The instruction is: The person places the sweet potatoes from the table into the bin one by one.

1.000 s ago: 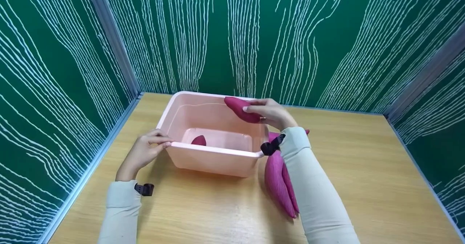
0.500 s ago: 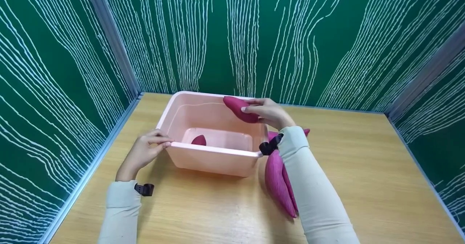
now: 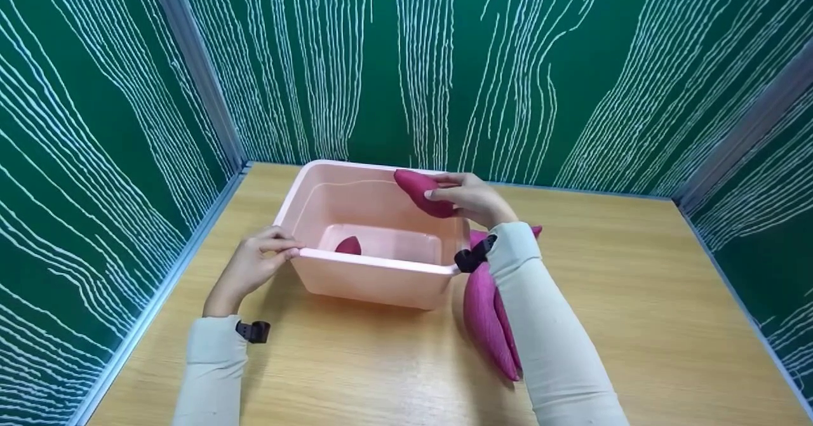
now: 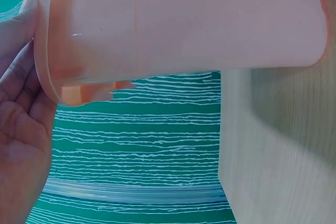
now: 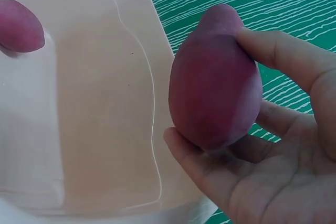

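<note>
Little is changed since the earlier frames: a smooth purple sweet potato (image 3: 424,192) is still pinched by the right hand (image 3: 473,197) over the far right rim of the glossy pink plastic tub (image 3: 375,273), whose near left corner is gripped by the left hand (image 3: 251,264); another potato (image 3: 348,246) is seen inside the tub, on a wooden table (image 3: 635,299) walled in green

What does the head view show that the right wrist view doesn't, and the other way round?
Head only: the left hand gripping the tub's near left corner, two sweet potatoes lying on the table beside the tub, and the green walls on all sides.
Right wrist only: a close look at the fingers and thumb curled round the held sweet potato.
Both: the right hand holding that potato over the tub's far right rim, and another potato lying inside the tub.
</note>
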Demonstrator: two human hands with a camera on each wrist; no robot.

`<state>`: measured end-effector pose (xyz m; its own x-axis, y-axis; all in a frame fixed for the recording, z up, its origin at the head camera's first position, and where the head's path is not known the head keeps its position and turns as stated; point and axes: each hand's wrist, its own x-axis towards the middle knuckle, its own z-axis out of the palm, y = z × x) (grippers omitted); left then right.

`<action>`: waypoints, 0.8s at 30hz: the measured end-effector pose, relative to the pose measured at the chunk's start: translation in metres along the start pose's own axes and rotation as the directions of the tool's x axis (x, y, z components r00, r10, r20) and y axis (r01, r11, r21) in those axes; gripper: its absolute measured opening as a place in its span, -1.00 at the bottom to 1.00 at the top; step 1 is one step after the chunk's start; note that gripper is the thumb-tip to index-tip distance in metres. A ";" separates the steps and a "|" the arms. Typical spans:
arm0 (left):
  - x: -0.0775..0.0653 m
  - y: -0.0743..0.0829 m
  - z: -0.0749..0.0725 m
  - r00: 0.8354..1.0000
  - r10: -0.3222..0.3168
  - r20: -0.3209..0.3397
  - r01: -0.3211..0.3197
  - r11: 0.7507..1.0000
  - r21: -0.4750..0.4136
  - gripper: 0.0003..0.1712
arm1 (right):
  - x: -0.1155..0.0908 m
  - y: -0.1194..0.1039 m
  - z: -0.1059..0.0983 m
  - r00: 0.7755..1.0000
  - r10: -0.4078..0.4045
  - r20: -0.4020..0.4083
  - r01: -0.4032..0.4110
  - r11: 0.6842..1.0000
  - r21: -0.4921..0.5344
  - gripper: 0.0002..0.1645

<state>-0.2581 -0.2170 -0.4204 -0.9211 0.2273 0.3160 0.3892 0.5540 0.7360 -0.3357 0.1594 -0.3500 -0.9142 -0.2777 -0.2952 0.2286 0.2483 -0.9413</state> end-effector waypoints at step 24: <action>0.000 0.000 0.002 0.999 0.039 -0.030 -0.039 0.999 0.017 -0.84 | -0.003 0.004 -0.005 1.000 0.004 -0.025 -0.004 1.000 0.002 -0.36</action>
<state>-0.2581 -0.2158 -0.4213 -0.9045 0.2249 0.3623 0.4244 0.5582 0.7130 -0.3341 0.1660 -0.3519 -0.9213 -0.2534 -0.2950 0.2329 0.2477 -0.9404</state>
